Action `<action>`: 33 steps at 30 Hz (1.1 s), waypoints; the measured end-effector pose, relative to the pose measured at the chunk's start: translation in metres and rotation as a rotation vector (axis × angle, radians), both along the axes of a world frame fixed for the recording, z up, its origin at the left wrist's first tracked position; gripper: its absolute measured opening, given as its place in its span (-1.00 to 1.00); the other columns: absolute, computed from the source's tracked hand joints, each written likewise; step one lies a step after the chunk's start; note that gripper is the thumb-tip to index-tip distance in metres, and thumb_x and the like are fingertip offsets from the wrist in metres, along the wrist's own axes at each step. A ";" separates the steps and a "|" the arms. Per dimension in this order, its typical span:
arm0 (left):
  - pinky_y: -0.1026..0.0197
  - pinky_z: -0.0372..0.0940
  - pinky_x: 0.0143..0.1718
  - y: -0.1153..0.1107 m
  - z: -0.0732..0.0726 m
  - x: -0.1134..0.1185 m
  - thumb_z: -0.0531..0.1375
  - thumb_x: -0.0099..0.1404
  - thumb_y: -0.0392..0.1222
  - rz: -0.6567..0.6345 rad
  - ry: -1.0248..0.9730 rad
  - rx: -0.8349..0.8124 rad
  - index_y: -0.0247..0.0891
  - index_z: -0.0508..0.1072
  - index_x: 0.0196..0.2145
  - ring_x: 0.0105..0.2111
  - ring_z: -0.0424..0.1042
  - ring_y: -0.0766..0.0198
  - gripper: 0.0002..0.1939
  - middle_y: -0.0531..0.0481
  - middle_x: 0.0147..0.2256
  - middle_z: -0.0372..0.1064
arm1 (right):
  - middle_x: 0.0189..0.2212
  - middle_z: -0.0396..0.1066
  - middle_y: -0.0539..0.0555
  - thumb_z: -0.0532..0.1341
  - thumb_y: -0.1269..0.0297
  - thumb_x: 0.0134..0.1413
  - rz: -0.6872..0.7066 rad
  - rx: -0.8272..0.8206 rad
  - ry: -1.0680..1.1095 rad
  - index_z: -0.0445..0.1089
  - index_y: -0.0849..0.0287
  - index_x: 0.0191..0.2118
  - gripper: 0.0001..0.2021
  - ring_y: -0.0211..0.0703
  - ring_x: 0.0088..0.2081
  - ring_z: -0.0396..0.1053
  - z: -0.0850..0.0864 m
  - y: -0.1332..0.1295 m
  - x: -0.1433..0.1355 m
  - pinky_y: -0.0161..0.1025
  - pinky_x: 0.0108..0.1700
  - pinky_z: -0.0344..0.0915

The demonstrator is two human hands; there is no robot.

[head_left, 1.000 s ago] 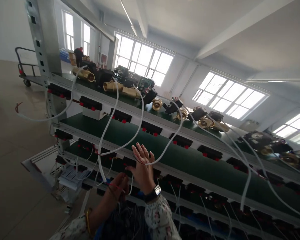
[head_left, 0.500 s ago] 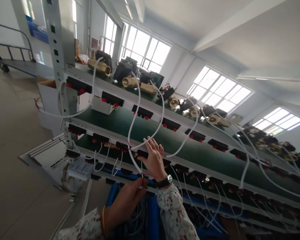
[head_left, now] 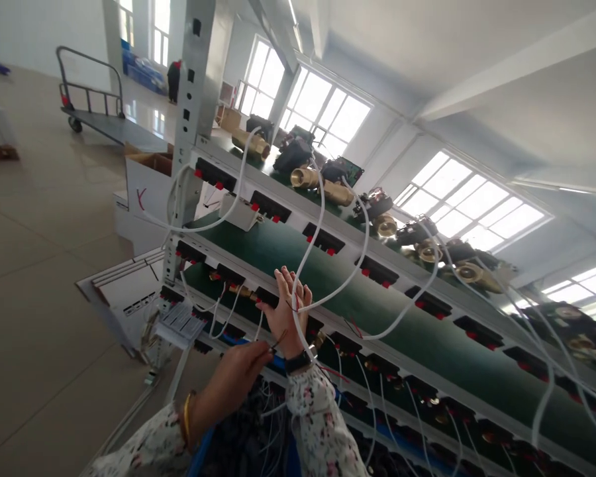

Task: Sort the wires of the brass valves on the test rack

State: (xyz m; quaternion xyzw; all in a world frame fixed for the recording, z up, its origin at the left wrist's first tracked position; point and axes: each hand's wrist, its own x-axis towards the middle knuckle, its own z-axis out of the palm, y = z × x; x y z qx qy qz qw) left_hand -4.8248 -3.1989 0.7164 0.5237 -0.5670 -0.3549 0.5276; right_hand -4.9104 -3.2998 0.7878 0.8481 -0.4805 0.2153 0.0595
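Observation:
My right hand (head_left: 284, 318), with a dark watch on its wrist, reaches up to the rack's middle rail, fingers spread beside a black terminal block (head_left: 267, 296). A white cable (head_left: 302, 255) hangs in front of its fingers and wrist. Lower left, my left hand (head_left: 236, 377), with a yellow bangle, pinches a thin dark wire end (head_left: 278, 341). Black terminal blocks with red tabs line the rails. Brass valves (head_left: 304, 177) with black housings stand on the top shelf, white cables hanging from them.
A metal post (head_left: 191, 99) stands at the rack's left end. Cartons (head_left: 151, 179) and flat stacked boxes (head_left: 129, 285) are beside it. A trolley (head_left: 104, 126) and a distant person (head_left: 173, 81) are behind. A blue bin (head_left: 201, 454) sits below the hands.
The view has shifted left, so the rack appears further right. My left hand has moved away from the hanging cable and is pinching a thin wire. My right hand sits nearer a terminal block.

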 end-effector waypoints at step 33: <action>0.30 0.18 -0.51 -0.027 -0.029 0.135 0.07 0.18 0.25 0.481 0.393 0.010 -0.22 0.27 -0.48 -0.56 0.20 0.35 -0.55 0.11 -0.56 0.20 | 0.28 0.04 0.28 0.20 0.13 0.12 0.218 -0.022 0.006 0.06 0.31 0.26 -0.34 0.02 0.29 -0.06 -0.010 -0.009 0.197 0.02 0.28 -0.14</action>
